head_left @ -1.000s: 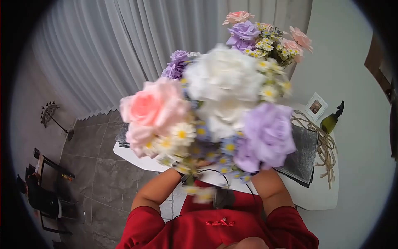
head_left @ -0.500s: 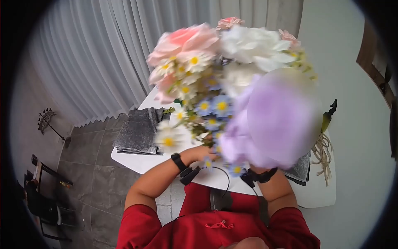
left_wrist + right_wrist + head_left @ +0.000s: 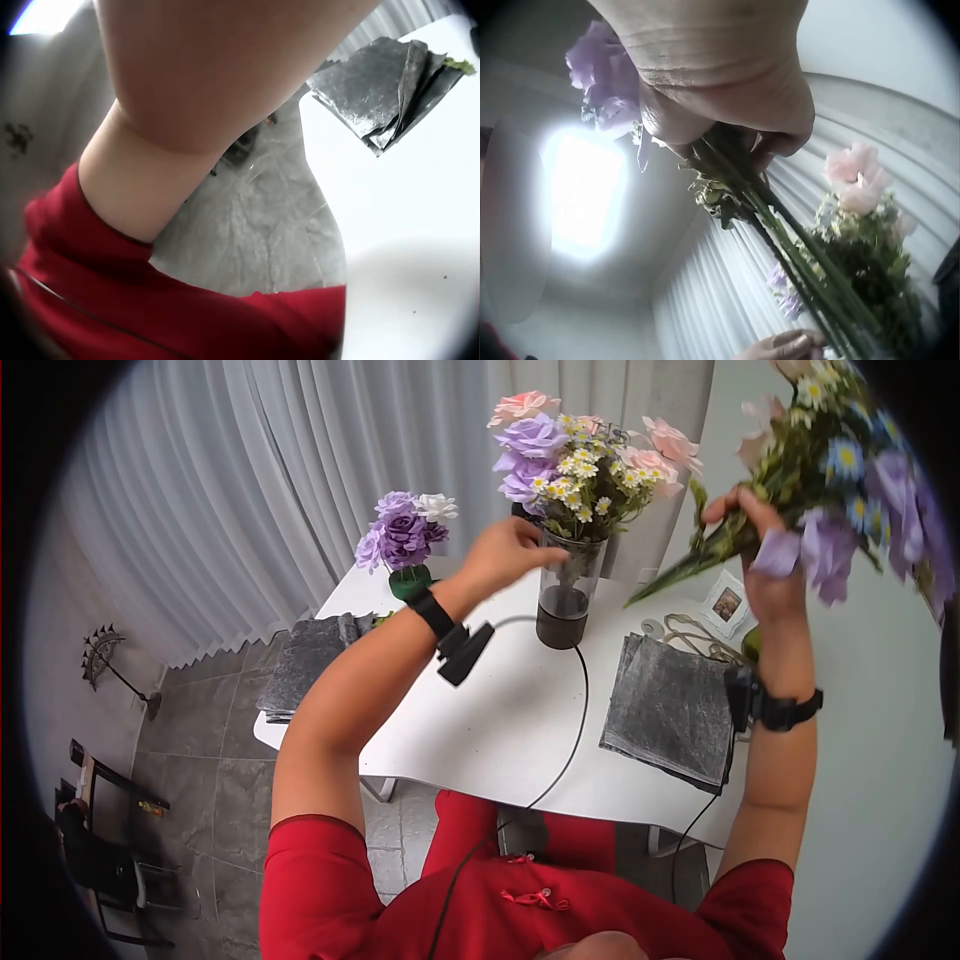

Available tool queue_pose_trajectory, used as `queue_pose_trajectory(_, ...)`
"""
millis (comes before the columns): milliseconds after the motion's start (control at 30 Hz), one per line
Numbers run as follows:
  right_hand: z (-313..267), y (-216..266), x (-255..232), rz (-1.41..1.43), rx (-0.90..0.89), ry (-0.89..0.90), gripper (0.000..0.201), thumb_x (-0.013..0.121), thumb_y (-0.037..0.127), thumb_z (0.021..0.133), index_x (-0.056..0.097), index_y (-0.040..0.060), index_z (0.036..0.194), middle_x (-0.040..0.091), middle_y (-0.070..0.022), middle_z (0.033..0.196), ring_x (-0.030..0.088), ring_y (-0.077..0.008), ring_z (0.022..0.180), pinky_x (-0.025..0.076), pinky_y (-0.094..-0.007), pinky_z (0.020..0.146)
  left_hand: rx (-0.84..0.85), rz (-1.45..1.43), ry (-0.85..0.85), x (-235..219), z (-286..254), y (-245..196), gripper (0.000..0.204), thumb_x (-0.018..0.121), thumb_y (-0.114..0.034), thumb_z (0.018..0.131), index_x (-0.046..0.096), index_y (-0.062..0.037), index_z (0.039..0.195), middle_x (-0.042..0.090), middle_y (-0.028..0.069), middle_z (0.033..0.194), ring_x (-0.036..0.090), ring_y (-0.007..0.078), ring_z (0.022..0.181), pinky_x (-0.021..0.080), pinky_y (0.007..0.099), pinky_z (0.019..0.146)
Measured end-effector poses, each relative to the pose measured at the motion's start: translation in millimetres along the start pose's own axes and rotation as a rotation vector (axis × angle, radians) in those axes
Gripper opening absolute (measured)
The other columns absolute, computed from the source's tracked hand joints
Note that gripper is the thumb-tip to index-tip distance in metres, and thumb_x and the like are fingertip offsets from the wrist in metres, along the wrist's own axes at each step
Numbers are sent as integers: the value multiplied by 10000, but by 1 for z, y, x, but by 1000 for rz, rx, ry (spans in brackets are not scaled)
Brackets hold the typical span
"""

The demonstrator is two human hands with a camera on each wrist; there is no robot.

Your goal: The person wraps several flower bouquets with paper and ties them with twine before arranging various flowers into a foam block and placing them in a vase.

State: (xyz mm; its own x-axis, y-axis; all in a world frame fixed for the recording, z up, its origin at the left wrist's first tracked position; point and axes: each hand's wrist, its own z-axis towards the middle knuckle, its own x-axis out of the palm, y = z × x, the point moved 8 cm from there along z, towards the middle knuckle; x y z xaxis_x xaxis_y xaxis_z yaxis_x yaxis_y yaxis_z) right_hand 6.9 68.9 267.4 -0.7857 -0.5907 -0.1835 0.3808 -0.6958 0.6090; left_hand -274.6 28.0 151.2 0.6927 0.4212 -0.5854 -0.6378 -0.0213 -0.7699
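Note:
My right hand point(image 3: 770, 550) grips a bouquet of artificial flowers point(image 3: 850, 470) by its stems, raised at the right and tilted, the stem ends pointing down and left. In the right wrist view the fingers wrap the green stems point(image 3: 780, 232). My left hand point(image 3: 505, 555) reaches to a clear glass vase point(image 3: 572, 595) with a dark lower part, its loosely bent fingers and thumb right at the rim. That vase stands upright on the white table point(image 3: 470, 700) and holds another bunch of purple and pink roses with small daisies point(image 3: 575, 465).
A smaller bunch of purple and white roses point(image 3: 403, 530) stands at the table's back left. Grey slate-like sheets point(image 3: 670, 705) lie stacked at the right, others point(image 3: 315, 660) at the left. Behind the right stack are a white photo frame point(image 3: 727, 603) and cord. A black cable point(image 3: 583, 720) crosses the table.
The bouquet has swung from in front of my chest to the upper right in my right hand. My left hand has left it and moved forward to the vase, which is now uncovered.

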Motion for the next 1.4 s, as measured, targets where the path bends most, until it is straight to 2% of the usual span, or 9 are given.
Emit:
queue_pose_trajectory(67, 21, -6, -9, 140, 202, -57, 267, 484, 240, 964, 613, 8, 941, 647, -64, 899, 572, -107, 892, 470, -273, 799, 44, -62, -37, -2, 9, 8, 851, 889, -379, 602, 507, 60, 1223, 610, 190, 1108, 610, 230, 1022, 513, 305, 847)
queue_pose_trajectory(133, 33, -28, -23, 139, 87, -94, 285, 501, 223, 968, 627, 7, 1106, 651, -55, 1046, 577, -111, 985, 471, -273, 819, 83, -189, -69, 4, 28, 19, 1146, 938, -260, 536, 248, 31, 1404, 423, 232, 1354, 487, 293, 1228, 456, 352, 991)
queue_pose_trajectory(233, 47, -51, -23, -39, 105, -56, 315, 486, 171, 977, 593, 34, 1239, 593, -85, 1246, 551, -153, 1119, 438, -290, 950, 301, -333, -86, 24, 53, 13, 1160, 929, -242, 558, 201, 10, 1426, 382, 220, 1382, 426, 302, 1281, 408, 367, 1044)
queue_pose_trajectory(367, 60, -69, -14, -102, 85, -77, 313, 500, 175, 975, 599, 41, 1240, 608, -39, 1207, 545, -118, 1093, 430, -263, 915, 273, -624, -1, 42, 69, 1, 975, 883, -134, 608, 291, -11, 1373, 480, 148, 1314, 505, 251, 1188, 437, 355, 1004)
queue_pose_trajectory(400, 59, -69, -13, -164, 123, -128, 314, 500, 155, 971, 591, 50, 1253, 604, -31, 1212, 535, -115, 1102, 419, -263, 929, 307, -637, -67, 42, 67, -1, 696, 831, -101, 682, 478, 6, 1272, 579, 105, 1227, 549, 203, 1131, 438, 342, 978)
queue_pose_trajectory(500, 66, -64, 2, -149, 172, -187, 322, 512, 106, 955, 589, 78, 1266, 587, -15, 1222, 499, -122, 1129, 371, -272, 990, 319, -564, -191, 35, 70, 0, 619, 831, -112, 689, 534, 18, 1216, 611, 104, 1182, 586, 196, 1074, 469, 328, 940)
queue_pose_trajectory(1033, 97, -107, 48, -671, -398, -189, 265, 558, 170, 938, 486, 78, 1176, 530, -19, 1086, 489, -109, 991, 464, -285, 816, 374, -303, -334, 15, 76, 4, 609, 849, -147, 674, 555, 10, 1184, 631, 97, 1143, 612, 192, 1022, 503, 318, 883)
queue_pose_trajectory(1233, 113, -99, 68, -646, -331, -190, 266, 542, 69, 904, 466, 75, 1158, 581, -49, 1056, 564, -129, 944, 481, -280, 795, 453, -351, -383, 15, 76, 5, 638, 845, -254, 650, 570, 3, 1165, 655, 128, 1113, 640, 250, 993, 499, 339, 865)
queue_pose_trajectory(1400, 125, -122, 75, -804, 272, -118, 324, 479, 162, 934, 470, 90, 1250, 607, -64, 1093, 614, -146, 852, 525, -291, 659, 382, -271, -426, 17, 87, 19, 607, 815, -247, 646, 579, 10, 1143, 662, 147, 1081, 643, 282, 977, 501, 349, 851)
